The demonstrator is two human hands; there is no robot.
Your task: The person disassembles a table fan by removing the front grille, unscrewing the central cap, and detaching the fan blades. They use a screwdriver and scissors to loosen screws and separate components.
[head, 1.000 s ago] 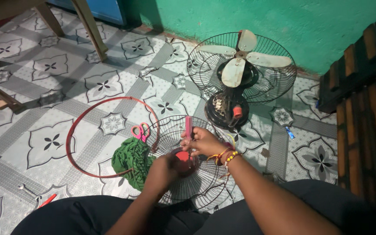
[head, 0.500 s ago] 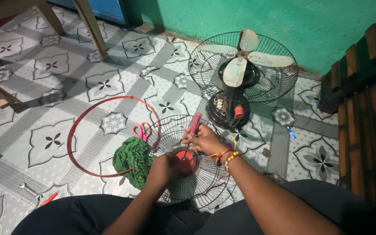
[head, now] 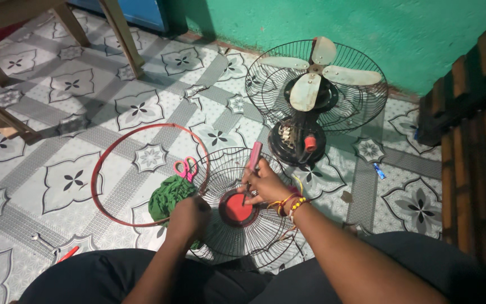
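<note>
Round black wire fan guard (head: 237,225): left hand (head: 189,217), clenched, has slid off its red centre cap (head: 237,208); right hand (head: 262,183) grasping pink-handled screwdriver (head: 254,157) there.

home floor (head: 74,84) | patterned tiles; green wall (head: 367,28); dismantled fan (head: 310,95)

Patterned tile floor (head: 74,84) bears fan (head: 305,107), wire guard (head: 237,225), red ring (head: 102,169), green cloth (head: 167,200).

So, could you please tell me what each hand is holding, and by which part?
The right hand holds a pink-handled screwdriver low on its handle, tip at the red hub. The left hand grips the wire fan guard beside the hub.
</note>
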